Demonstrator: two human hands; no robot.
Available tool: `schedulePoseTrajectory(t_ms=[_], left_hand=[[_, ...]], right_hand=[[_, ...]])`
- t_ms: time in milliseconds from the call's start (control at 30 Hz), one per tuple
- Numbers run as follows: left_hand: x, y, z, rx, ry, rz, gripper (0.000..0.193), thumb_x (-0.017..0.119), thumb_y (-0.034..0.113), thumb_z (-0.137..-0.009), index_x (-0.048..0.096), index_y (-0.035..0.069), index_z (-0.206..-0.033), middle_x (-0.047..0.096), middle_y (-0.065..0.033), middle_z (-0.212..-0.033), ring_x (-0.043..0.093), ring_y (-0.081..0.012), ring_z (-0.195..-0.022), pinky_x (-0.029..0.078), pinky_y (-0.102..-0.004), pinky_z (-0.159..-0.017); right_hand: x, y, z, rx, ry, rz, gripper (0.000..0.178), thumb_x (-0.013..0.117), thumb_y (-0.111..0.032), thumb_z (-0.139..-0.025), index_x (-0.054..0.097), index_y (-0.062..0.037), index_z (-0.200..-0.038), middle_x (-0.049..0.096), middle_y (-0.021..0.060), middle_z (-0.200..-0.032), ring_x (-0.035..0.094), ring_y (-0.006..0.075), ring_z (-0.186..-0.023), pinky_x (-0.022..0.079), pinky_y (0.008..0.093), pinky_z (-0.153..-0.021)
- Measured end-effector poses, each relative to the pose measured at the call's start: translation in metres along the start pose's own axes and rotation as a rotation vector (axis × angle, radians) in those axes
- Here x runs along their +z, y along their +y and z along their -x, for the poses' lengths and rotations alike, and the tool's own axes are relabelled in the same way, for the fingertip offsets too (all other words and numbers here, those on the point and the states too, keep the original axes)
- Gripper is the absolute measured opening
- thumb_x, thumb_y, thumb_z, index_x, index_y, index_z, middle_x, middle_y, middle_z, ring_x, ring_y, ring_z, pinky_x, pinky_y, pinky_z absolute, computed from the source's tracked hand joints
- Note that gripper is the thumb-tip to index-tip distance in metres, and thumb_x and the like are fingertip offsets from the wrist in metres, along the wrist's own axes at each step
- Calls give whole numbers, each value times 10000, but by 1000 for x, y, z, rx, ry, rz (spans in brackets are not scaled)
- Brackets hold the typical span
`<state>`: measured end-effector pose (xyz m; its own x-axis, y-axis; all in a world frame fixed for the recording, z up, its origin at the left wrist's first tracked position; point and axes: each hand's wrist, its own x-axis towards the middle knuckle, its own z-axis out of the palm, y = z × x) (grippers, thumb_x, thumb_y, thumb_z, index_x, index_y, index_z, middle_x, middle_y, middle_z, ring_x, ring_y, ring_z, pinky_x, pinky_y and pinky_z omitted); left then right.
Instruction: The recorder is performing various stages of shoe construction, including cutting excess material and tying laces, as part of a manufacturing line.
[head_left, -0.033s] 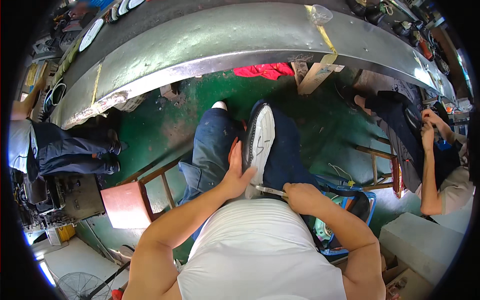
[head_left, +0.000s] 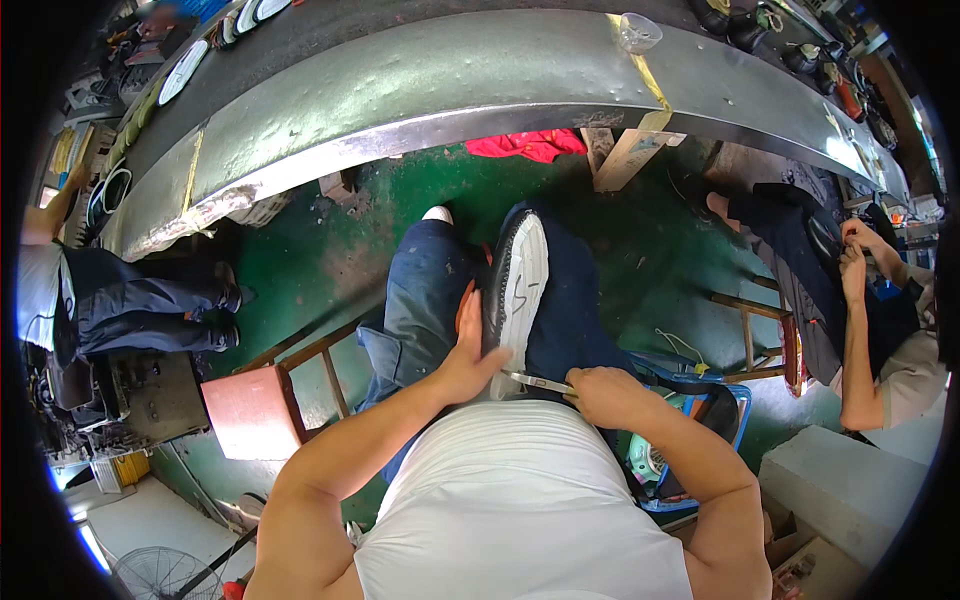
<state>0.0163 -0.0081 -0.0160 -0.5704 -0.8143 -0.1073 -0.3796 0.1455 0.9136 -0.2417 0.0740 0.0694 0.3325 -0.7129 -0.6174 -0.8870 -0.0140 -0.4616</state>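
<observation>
A shoe [head_left: 522, 265] rests sole-up on my lap, toe pointing away from me. Its white sole carries a dark hand-drawn mark, and a black edge with stitching shows along its left side. My left hand [head_left: 468, 355] steadies it from the left, fingers along the side and thumb over the sole near the heel. In my right hand [head_left: 607, 395], closed around the handle, is a slim metal hand tool [head_left: 542, 382]. The tool's silver tip meets the heel end beside my left thumb; its exact kind is unclear.
A long metal-topped bench [head_left: 430, 85] crosses ahead, with a clear plastic cup [head_left: 639, 33] on it. A reddish stool [head_left: 255, 410] stands left, a blue-framed chair [head_left: 745, 405] right. One person [head_left: 130, 295] stands at left; another [head_left: 880, 330] sits at right, working with both hands.
</observation>
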Motion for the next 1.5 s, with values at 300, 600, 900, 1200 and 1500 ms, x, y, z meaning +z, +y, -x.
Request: schedulePoseTrajectory(t_ms=[300,600,900,1200,1500], left_hand=[[-17,26,-5,-131,-245,48,1227,743,214,-819,-236,-23,-1519,-186,-274,-1611,-145,-362,-1526,48,-381,-1238],[-30,25,-61,-422,16,240,823,685,364,-936,261,-70,-1492,502,-256,-1393,507,-326,-1304,410,-406,-1086],[-61,34,-63,-254,-84,1463,747,386,645,-998,450,56,-1453,564,-135,-1392,546,-322,-1271,394,-481,-1115],[-42,1,-79,-713,202,1295,725,399,662,-996,560,27,-1307,652,-135,-1209,645,-252,-1103,525,-410,-969],[-52,-19,-64,30,556,447,295,496,110,-1038,572,-33,-1284,579,-158,-1348,515,-277,-1307,353,-429,-1144]], right_hand=[[-23,-24,-9,-106,244,-418,364,566,-348,-983,575,16,-962,651,267,-868,640,455,-809,498,519,-718],[-14,8,-5,42,180,-670,386,515,-359,-1024,601,12,-956,692,162,-803,680,296,-731,524,401,-706],[-164,-7,-32,10,907,11,343,631,-359,-935,611,-17,-948,653,207,-844,666,397,-810,518,479,-723],[-241,-13,-126,-359,1400,487,279,708,-267,-871,631,-23,-983,646,143,-1008,629,363,-991,512,467,-847],[-26,-29,-107,-306,399,-361,303,651,-294,-950,589,2,-967,614,151,-884,633,261,-832,478,420,-694]])
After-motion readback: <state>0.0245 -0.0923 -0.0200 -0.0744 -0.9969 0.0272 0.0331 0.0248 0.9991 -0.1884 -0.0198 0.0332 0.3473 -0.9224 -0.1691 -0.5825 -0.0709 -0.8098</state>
